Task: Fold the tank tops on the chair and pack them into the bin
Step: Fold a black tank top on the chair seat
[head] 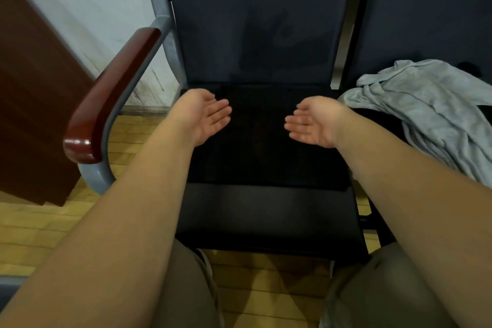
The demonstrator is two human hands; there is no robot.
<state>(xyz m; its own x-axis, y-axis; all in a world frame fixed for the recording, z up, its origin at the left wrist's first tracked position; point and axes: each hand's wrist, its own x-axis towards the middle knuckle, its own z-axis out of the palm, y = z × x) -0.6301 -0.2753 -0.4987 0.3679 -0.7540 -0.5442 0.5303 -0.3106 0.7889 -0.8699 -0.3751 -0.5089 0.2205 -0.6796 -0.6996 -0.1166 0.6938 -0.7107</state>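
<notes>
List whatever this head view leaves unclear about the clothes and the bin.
- Bin: nowhere in the head view; it lies outside the frame.
- Grey garment: head view, cut off by the right edge and crumpled, so its shape and count are unclear.
- Black patch on the chair seat: head view, too dark to tell whether it is a garment.

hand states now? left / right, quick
Left hand: open, fingers straight, holding nothing.
Right hand: open, fingers straight, holding nothing.

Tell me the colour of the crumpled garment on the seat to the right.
The garment is light grey; head view shows it.
</notes>
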